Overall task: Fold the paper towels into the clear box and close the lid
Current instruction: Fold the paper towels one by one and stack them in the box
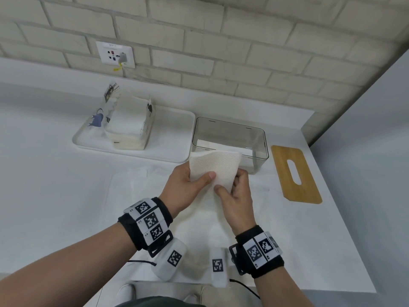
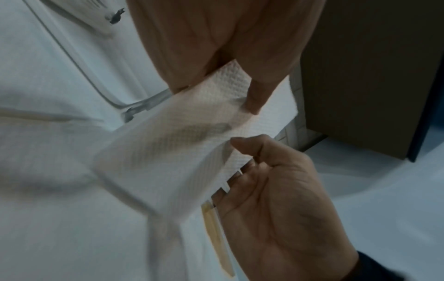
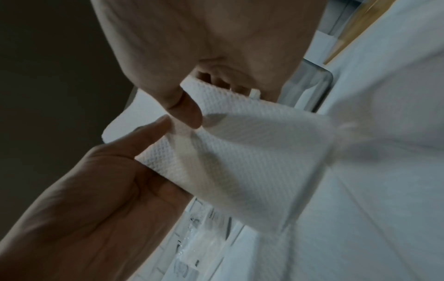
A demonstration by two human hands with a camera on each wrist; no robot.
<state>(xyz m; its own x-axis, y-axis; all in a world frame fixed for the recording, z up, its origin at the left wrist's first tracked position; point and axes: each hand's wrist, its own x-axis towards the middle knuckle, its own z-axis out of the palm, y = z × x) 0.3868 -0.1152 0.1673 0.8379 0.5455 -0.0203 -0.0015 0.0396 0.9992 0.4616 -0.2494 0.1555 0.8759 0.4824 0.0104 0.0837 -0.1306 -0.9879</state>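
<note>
Both hands, left hand (image 1: 184, 185) and right hand (image 1: 238, 191), pinch one folded paper towel (image 1: 215, 168) above the table. Leftward, a tray (image 1: 172, 138) holds an opened towel pack (image 1: 126, 122); the clear box (image 1: 230, 129) holds towels; rightmost lies its wooden lid (image 1: 295, 173).

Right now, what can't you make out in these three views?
- Right hand fingers: head view, hidden behind the paper towel; only the thumb shows.
- Clear box contents: head view, something white lies inside, but the held towel covers the near wall; count unreadable.
- Towel pack print: head view, too small to read.
- Wooden lid: left wrist view, only a blurred strip shows.
- Tray: right wrist view, dim and blurred.
</note>
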